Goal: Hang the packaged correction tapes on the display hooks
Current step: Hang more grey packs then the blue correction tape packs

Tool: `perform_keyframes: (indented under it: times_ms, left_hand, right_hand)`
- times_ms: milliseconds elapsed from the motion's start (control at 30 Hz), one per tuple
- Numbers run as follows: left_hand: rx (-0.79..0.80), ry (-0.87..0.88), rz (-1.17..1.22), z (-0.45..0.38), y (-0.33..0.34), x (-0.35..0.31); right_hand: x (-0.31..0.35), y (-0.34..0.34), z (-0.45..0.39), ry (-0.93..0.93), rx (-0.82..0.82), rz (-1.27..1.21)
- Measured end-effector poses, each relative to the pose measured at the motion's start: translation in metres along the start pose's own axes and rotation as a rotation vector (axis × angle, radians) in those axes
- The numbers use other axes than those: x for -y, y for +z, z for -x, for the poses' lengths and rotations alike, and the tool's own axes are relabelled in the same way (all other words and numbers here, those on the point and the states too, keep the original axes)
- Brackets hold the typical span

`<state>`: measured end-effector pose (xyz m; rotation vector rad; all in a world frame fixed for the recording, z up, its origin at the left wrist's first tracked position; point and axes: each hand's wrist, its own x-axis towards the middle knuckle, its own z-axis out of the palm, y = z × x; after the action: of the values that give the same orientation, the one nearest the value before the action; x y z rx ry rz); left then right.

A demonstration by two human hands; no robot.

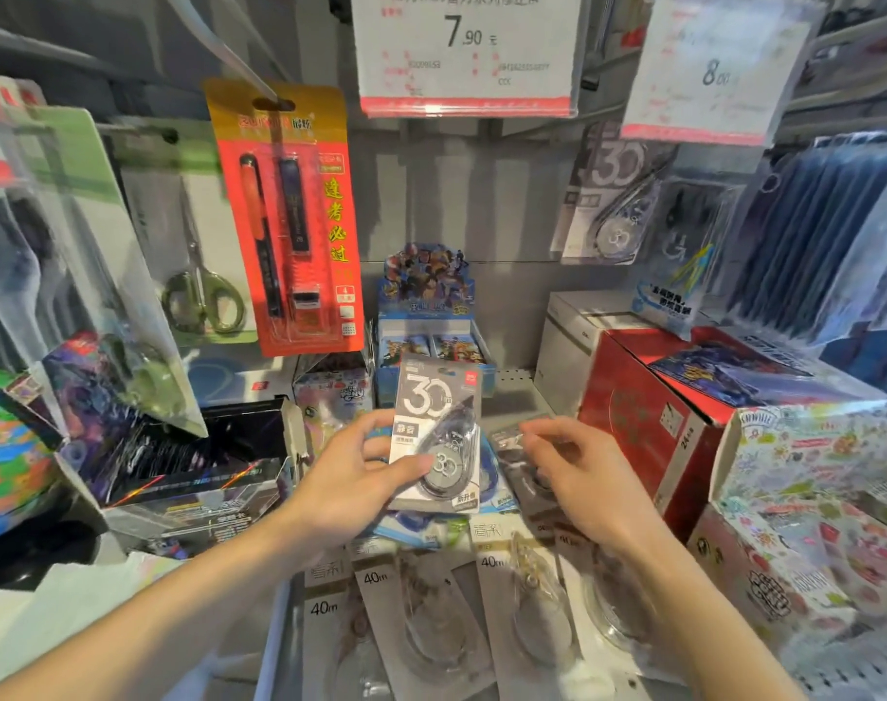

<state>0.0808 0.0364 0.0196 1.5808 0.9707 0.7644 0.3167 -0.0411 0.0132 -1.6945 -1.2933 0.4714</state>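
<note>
Several 40m packs (pixel 421 604) loose on the shelf, nearest, below the 30m pack (pixel 433 437). Beside it, left hand (pixel 353 480) pinching that pack; right hand (pixel 577 473) curled, grasp unclear. Beyond, upper right, hung 30m packs (pixel 608 194). Barely begun, seemingly.

1. The left forearm enters from the 7 o'clock corner and runs up toward 1 o'clock, bare to the wrist.
2. The left hand (pixel 353 478) sits just left of centre, thumb pointing to 3 o'clock and pressed on a flat pack, fingers curled behind it.
3. The right forearm enters from 5 o'clock and runs toward 11 o'clock.
4. The right hand (pixel 580 473) is back-up, fingers bent, fingertips (pixel 529 432) pinching toward 9 o'clock.
</note>
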Motion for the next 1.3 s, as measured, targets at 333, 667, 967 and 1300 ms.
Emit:
perform_keyframes:
  times_ms: [333, 667, 967, 1300]
  left_hand:
    - [-0.03, -0.064, -0.075, -0.01, 0.004, 0.008]
    - [-0.037, -0.042, -0.056, -0.008, 0.002, 0.008]
    - [-0.059, 0.161, 0.009, 0.018, -0.02, -0.016]
    - [-0.096, 0.421, 0.12, 0.063, -0.024, -0.055]
  right_hand:
    - [-0.029, 0.003, -0.02, 0.203, 0.043, 0.592]
    - [-0.012, -0.012, -0.028, 0.295, 0.02, 0.211]
    - [0.021, -0.032, 0.01, 0.074, -0.073, -0.154]
    - [0.07, -0.071, 0.055, -0.063, 0.003, -0.389]
